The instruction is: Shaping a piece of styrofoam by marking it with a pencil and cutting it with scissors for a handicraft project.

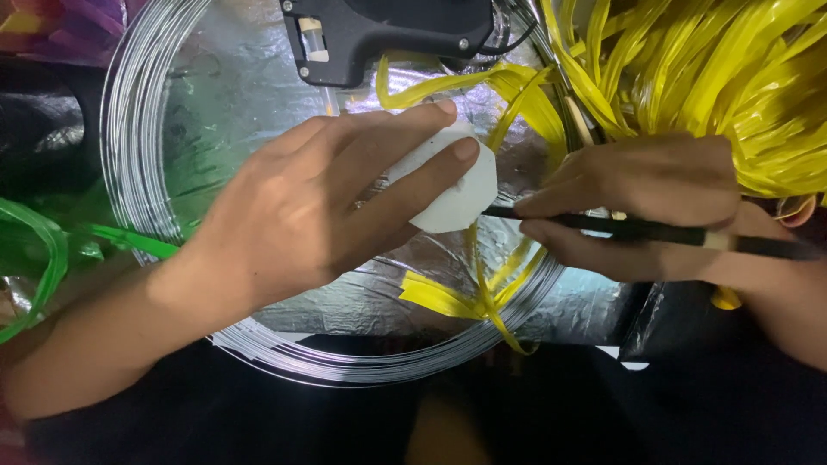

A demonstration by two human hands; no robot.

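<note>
One coil of silver wire (129, 172); one black glue gun (388, 34); one white foam piece (457, 194); one dark stick (655, 231); yellow strips (706, 77), uncounted.

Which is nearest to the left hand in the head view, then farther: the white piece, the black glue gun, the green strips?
1. White piece: held in the left hand.
2. Black glue gun: above, top centre.
3. Green strips: far left edge.

Glue gun (388, 34) cut by top edge; white piece (457, 194) half hidden.
</note>
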